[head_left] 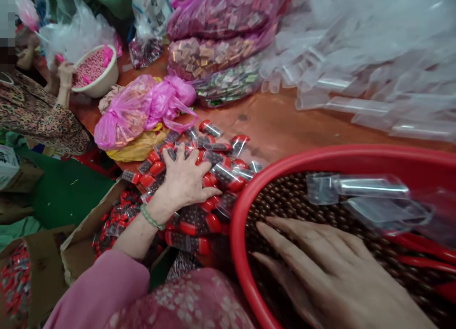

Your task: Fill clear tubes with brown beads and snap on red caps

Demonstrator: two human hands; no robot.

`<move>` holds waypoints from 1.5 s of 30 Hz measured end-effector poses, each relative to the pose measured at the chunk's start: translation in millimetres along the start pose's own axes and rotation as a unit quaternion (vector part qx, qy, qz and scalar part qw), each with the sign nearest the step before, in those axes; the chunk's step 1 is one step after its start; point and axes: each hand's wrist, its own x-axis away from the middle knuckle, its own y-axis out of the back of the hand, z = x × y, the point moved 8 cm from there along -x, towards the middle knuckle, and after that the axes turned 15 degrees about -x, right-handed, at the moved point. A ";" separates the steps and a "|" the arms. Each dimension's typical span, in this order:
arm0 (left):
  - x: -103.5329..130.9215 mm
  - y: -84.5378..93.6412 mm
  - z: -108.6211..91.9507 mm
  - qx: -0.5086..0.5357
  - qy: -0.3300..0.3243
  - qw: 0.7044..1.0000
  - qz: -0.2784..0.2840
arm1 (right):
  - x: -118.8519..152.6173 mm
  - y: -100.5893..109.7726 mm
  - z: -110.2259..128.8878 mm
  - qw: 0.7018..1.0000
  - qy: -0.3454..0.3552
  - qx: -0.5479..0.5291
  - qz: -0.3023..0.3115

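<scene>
My left hand [183,177], fingers spread, lies on a pile of small clear plastic containers [228,174] with red caps and dark round balls inside. It presses on the pile without gripping any piece. To the right, my right hand [320,267] is stretched out over the dark brown balls [285,196] in a large red basin [239,224]. Its fingers are extended and its fingertips are over the balls; whether they touch is hard to tell. Empty clear containers [374,186] lie on the balls beyond this hand, with red scoop-like handles [423,250] at the right.
Clear plastic tubes [356,103] heap up at the back right. Pink bags of small blocks [210,55] and knotted pink bags [128,112] stand farther back. Below the table edge, a cardboard box [83,224] holds filled containers. At left, another person's hand [66,74] touches a white bowl [110,77] of pink balls.
</scene>
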 end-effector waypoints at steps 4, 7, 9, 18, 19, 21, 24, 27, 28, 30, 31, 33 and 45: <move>1.1 0.6 -1.2 -0.011 -0.014 1.000 -0.024 | -14.2 -32.9 37.8 0.988 0.019 -0.098 0.116; -2.3 -1.9 -3.5 -0.004 -0.023 0.999 -0.031 | -27.6 -67.5 71.4 0.975 0.019 -0.107 0.193; -3.6 -4.2 -4.0 0.004 -0.024 0.999 -0.030 | -24.8 -103.5 86.5 0.932 0.007 -0.091 0.351; 5.8 -5.0 -0.5 0.030 -0.027 0.998 -0.057 | -27.5 -152.0 67.7 0.834 -0.071 -0.061 0.544; 8.0 -4.8 0.0 0.030 -0.031 0.997 -0.057 | -29.7 -152.7 66.0 0.830 -0.082 -0.061 0.548; 12.9 -5.2 1.4 0.028 -0.038 0.997 -0.054 | -34.1 -152.6 63.9 0.820 -0.103 -0.064 0.559; 20.8 -6.9 4.4 0.024 -0.048 0.997 -0.049 | -41.1 -150.7 59.5 0.803 -0.128 -0.075 0.577; 28.8 -10.1 7.9 0.017 -0.057 0.997 -0.044 | -47.9 -150.4 51.4 0.784 -0.147 -0.087 0.597; 31.7 -11.4 9.4 0.016 -0.060 0.997 -0.041 | -49.9 -150.8 48.7 0.777 -0.151 -0.090 0.605; 38.2 -13.2 13.3 0.019 -0.065 0.997 -0.034 | -53.8 -151.4 44.8 0.765 -0.156 -0.094 0.618; 42.1 -13.6 15.9 0.021 -0.066 0.997 -0.033 | -55.9 -151.4 43.8 0.761 -0.155 -0.097 0.622; 51.2 -13.9 22.6 0.026 -0.068 0.997 -0.032 | -60.1 -150.9 42.8 0.759 -0.152 -0.105 0.625; 116.1 -36.9 51.5 0.016 -0.070 0.997 0.017 | -72.3 -155.0 40.7 0.773 -0.126 -0.132 0.607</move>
